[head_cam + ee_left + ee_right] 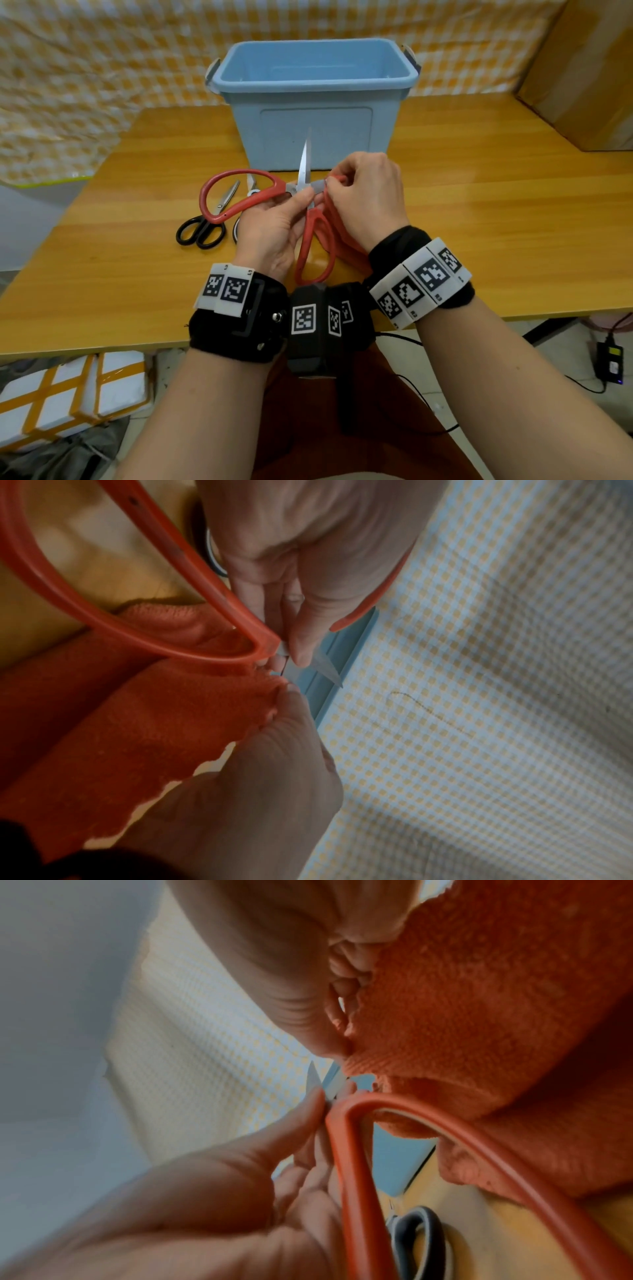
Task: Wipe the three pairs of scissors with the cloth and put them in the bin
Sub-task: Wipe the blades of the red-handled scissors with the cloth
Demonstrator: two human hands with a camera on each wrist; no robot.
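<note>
The left hand (274,229) pinches the red-handled scissors (239,195) at the pivot, thumb on top and fingers beneath, holding them above the tabletop (479,212) just in front of the blue bin (315,113). The scissors are splayed wide — one blade points up toward the bin's front wall, one red loop reaches left of the bin's near corner, the other hangs down toward the person's wrists. The right hand (366,195) has its grip curled around the orange-red cloth (337,219), thumb and fingertips pinching a fold of it against the second blade right beside the pivot; the rest of the cloth trails down under that wrist. In the left wrist view the cloth (143,723) bunches against the blade's base, with the bin's rim just behind the tip. On the tabletop, in front of the bin and to its left, lie the black-handled scissors (205,219), closed, tips aimed toward the bin. Between them and the bin's front a third pair (252,186) shows only a silvery blade and part of a grey loop — the rest is hidden behind the left hand. The bin stands upright, with nothing visible inside.
</note>
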